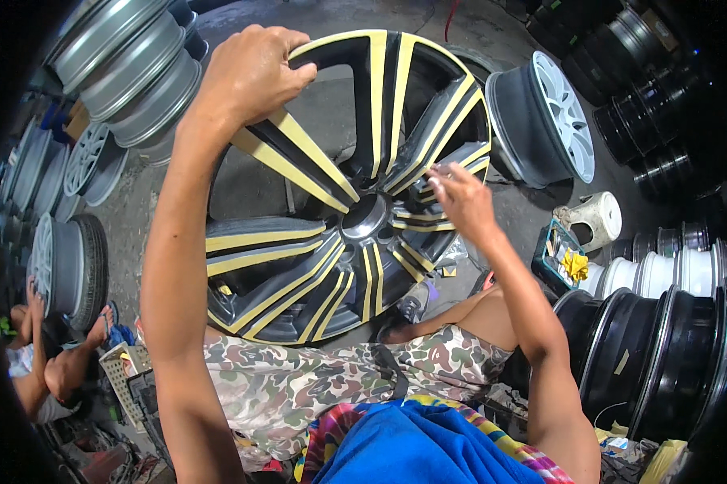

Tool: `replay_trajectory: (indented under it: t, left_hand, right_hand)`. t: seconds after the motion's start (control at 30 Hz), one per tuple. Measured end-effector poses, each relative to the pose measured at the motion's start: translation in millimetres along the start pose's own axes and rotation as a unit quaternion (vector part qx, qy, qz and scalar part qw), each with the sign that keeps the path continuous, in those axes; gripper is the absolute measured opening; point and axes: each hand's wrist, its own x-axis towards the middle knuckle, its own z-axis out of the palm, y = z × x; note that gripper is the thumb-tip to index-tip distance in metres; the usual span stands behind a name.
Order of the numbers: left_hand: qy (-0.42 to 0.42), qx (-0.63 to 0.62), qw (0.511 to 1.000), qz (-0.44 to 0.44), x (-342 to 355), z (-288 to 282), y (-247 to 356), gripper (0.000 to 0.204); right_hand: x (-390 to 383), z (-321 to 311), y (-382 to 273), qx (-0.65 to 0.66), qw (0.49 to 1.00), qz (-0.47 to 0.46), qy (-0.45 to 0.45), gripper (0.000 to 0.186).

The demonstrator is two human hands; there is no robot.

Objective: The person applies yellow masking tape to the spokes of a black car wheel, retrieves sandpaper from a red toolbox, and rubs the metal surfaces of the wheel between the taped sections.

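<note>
A large black alloy wheel [389, 97] stands tilted in front of me, above my lap. Pale yellow strips that look like masking tape [377, 77] cover the faces of its spokes. At the upper left, my left hand [249, 74] is closed around the wheel's rim, thumb on the near side. My right hand [465, 200] is at the right side of the wheel, its fingertips drawn together against a taped spoke. Whatever is between those fingertips is too small to name.
Silver wheels [150, 68] are stacked at the upper left. A silver wheel [533, 121] and a white stool [593, 219] stand right, beside a dark green basket [553, 256]. Black wheels [630, 347] line the lower right. Another person [61, 371] sits at the left, touching a wheel with a tire [69, 270].
</note>
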Motion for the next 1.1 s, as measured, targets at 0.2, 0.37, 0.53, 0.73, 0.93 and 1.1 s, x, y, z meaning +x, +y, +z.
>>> replay_trajectory:
  t: [0.2, 0.37, 0.53, 0.73, 0.93, 1.1]
  left_hand:
    - [-0.026, -0.029, 0.999, -0.017, 1.2, 2.3, 2.4, 0.038]
    - [-0.009, -0.011, 1.0, 0.0, -0.8, 0.3, 0.8, 0.039]
    - [-0.023, 0.0, 0.999, -0.021, 1.1, -0.9, -0.4, 0.042]
    - [0.026, -0.036, 0.999, 0.023, -4.4, -0.7, -9.8, 0.028]
    - [-0.033, -0.019, 0.999, -0.018, -3.1, -2.0, -6.7, 0.038]
    - [-0.066, -0.017, 0.997, -0.026, 1.4, -8.2, 2.7, 0.039]
  right_hand:
    - [10.1, 4.5, 37.1, -0.013, 0.997, 0.068, 0.027, 0.023]
    - [10.4, -1.3, 32.7, -0.019, 0.999, 0.049, 0.002, 0.025]
    - [-3.3, 4.9, 18.3, 0.038, 0.997, 0.051, 0.051, 0.023]
    - [3.3, 19.6, -16.2, -0.063, 0.997, -0.011, 0.05, 0.024]
    - [-18.6, 15.6, -24.4, -0.057, 0.997, -0.013, 0.059, 0.025]
    - [-17.1, 27.7, -22.0, -0.023, 0.997, -0.011, 0.074, 0.023]
